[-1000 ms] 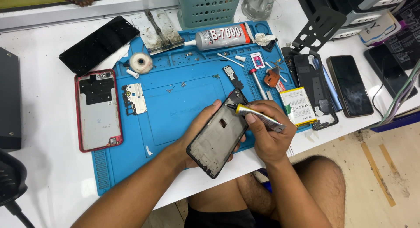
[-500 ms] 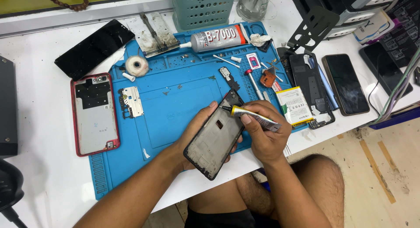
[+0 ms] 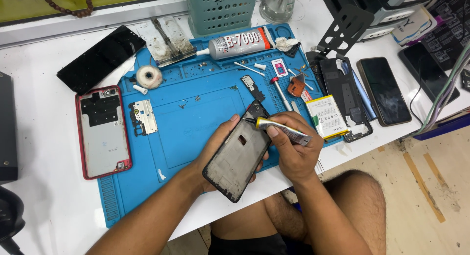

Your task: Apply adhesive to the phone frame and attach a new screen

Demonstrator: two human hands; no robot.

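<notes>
My left hand [image 3: 215, 152] cradles a dark phone frame [image 3: 238, 156] from below, tilted over the front edge of the blue work mat [image 3: 186, 118]. My right hand [image 3: 293, 147] grips a small glue tube [image 3: 286, 130] with a yellow collar. Its black nozzle touches the upper edge of the frame. The back of my left palm is hidden under the frame.
On the mat lie a large glue tube [image 3: 240, 42], a tape roll [image 3: 148, 76], a small circuit part [image 3: 143, 117], a screwdriver [image 3: 281, 91] and a battery [image 3: 327, 116]. A red phone back [image 3: 103, 131] and black screen [image 3: 100, 59] lie left. More phones [image 3: 384, 91] sit right.
The view has shifted slightly. The glue tube's nozzle has crept a little along the top edge of the frame; both hands keep their hold.
</notes>
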